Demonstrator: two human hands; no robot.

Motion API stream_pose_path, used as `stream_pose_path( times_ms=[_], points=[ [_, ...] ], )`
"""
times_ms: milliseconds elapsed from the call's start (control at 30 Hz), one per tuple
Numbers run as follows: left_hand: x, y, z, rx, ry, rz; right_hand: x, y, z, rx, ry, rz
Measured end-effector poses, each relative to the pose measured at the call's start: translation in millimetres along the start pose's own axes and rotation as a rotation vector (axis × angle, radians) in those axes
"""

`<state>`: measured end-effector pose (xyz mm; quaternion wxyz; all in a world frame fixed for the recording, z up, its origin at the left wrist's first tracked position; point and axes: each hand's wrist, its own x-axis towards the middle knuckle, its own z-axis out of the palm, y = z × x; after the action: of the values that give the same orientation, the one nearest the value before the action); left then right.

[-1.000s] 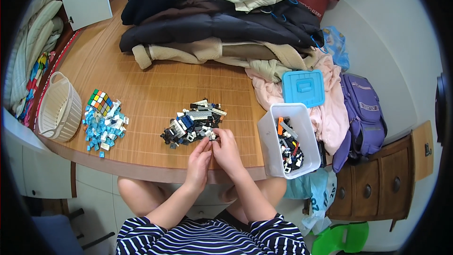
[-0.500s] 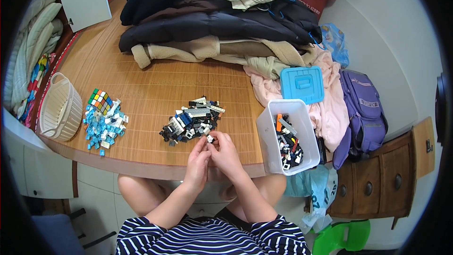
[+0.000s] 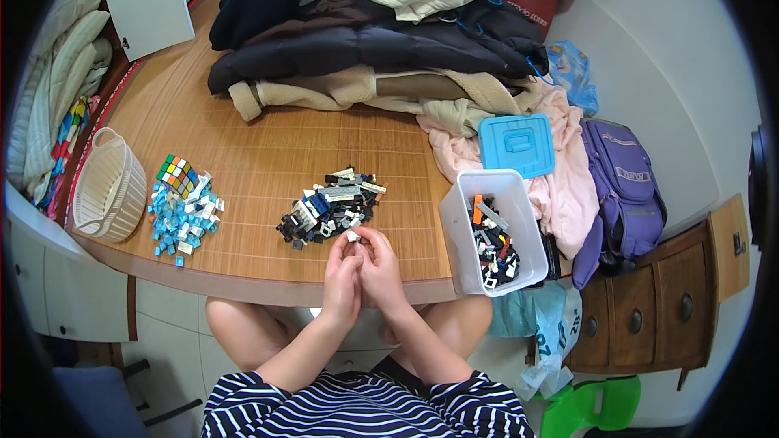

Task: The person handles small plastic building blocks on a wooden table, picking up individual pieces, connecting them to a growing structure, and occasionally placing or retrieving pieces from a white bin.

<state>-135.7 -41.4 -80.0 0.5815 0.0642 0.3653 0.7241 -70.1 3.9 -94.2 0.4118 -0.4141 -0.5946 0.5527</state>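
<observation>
Brick, small, white, pinched by left hand and right hand together, just beside the mixed brick pile; looks light, stiff, a bit slick, hard to break; best hold: fingertips on opposite side faces

This place is looking like a home: coats are lying heaped on a slatted mat at the upper centre, soft folded bedding is piling up at the upper left, and wooden drawers are standing at the lower right.
</observation>
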Motion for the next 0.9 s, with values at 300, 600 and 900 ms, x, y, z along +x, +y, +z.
stream_pose_path(
  times_ms=[300,600,900],
  points=[
    [-20,-8,35,0.152,-0.070,0.155,-15,-17,-8,0.323,0.111,-0.028],
    [-43,-35,142,0.126,-0.484,0.046,-26,-88,-118,0.033,0.326,-0.306],
    [-39,-73,176,0.197,-0.503,-0.164,-47,-87,-180,-0.059,0.488,-0.259]
  ],
)
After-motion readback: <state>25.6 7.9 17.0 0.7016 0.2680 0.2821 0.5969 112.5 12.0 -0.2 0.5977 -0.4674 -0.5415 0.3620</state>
